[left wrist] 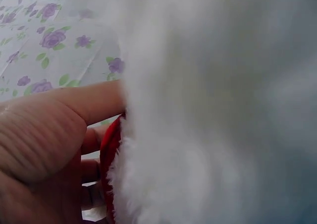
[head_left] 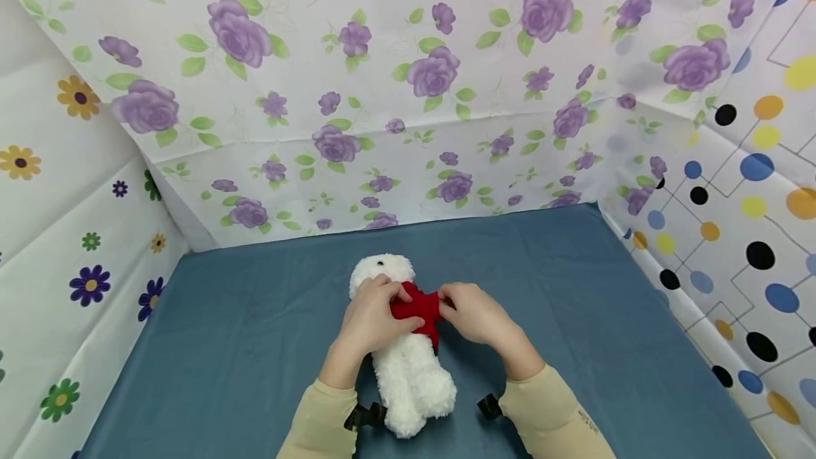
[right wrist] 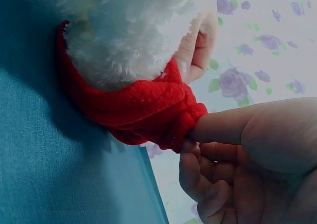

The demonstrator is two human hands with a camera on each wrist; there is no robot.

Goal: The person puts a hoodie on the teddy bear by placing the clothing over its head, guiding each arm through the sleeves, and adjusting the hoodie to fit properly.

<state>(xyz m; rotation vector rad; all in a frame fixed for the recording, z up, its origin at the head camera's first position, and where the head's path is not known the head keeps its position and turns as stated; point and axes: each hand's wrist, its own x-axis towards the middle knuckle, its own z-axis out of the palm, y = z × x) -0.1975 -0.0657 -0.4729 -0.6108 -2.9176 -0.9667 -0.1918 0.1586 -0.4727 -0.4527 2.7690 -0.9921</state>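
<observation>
A white plush toy (head_left: 408, 374) with a dark eye lies on its back, head away from me, wearing a small red garment (head_left: 417, 307). My left hand (head_left: 372, 314) holds the toy across its chest, thumb and fingers over the red cloth. White fur blurs most of the left wrist view, where fingers (left wrist: 91, 169) curl beside the red edge. On the toy's other side, my right hand (head_left: 472, 312) pinches the garment's sleeve end. In the right wrist view the thumb and index finger grip that red sleeve (right wrist: 185, 127), drawn out from the body; whether the toy's arm is inside is hidden.
A blue cloth (head_left: 255, 346) covers the table. Behind it hangs a white sheet with purple flowers (head_left: 433, 73). Patterned sheets also stand at the left (head_left: 57, 282) and right (head_left: 758, 253). Black wrist straps (head_left: 366, 416) sit at the cuffs of both sleeves.
</observation>
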